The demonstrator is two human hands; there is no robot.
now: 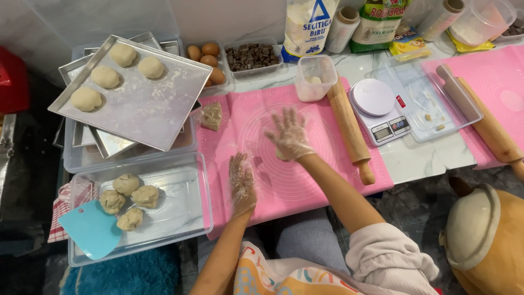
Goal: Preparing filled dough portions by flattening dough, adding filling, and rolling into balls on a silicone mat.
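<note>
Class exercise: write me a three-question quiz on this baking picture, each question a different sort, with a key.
1. How many dough balls lie on the top metal tray?
2. True or false: the right hand grips the rolling pin.
3. What sits in the clear tub with the rough dough lumps? A) eggs B) a blue scraper C) a scale

Key: 1. four; 2. false, it presses dough on the pink mat, left hand open alongside; 3. B.
</note>
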